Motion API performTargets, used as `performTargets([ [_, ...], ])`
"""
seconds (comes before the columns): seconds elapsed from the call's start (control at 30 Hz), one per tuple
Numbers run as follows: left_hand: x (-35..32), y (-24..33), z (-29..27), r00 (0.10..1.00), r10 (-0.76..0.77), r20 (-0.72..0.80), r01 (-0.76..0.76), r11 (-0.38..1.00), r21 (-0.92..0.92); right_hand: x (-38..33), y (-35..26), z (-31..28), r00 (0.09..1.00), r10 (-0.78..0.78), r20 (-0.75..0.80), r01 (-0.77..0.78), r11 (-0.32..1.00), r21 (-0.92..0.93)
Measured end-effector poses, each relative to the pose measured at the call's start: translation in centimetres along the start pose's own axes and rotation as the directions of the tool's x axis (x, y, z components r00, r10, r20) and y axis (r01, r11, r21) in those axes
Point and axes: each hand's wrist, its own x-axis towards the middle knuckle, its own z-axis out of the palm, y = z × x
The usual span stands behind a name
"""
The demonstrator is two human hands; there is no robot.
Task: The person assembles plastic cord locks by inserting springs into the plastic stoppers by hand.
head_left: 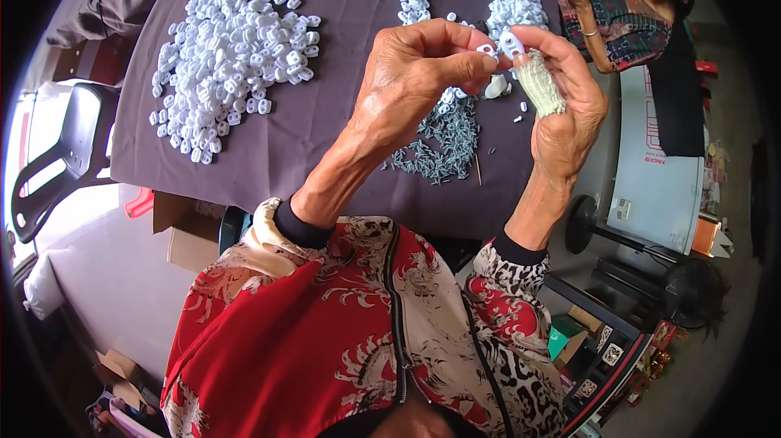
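Both hands are raised over a counter covered in dark purple-brown cloth (325, 165), fingertips almost meeting. The person's left hand (427, 64) pinches a small white plastic piece (486, 50) between thumb and fingertips. The right hand (569, 88), its fingers curled, grips a white oval plastic piece with a dark hole (511, 45) just beside it; whether the two pieces touch is unclear. A cream ribbed-knit sleeve (539, 84) covers one digit of the right hand, seemingly the thumb.

On the cloth, a large heap of small white plastic pieces (232, 56) lies to the left. Below the hands is a scatter of slender grey-green pieces (443, 141), with a thin wooden stick (478, 168) at its right edge. At upper right sits another person in a dark patterned top (626, 11).
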Motion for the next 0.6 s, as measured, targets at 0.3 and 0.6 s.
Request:
performTargets([
  [0.3, -0.12, 0.11, 0.24, 1.0, -0.008, -0.02, 0.008, 1.0, 0.002, 0.06, 0.21, 0.1, 1.0, 0.012, -0.025, -0.013, 1.0, -0.016],
  [0.6, -0.05, -0.1, 0.25, 1.0, 0.011, -0.018, -0.011, 1.0, 0.019, 0.07, 0.18, 0.19, 0.999, 0.011, -0.033, -0.011, 1.0, -0.017],
])
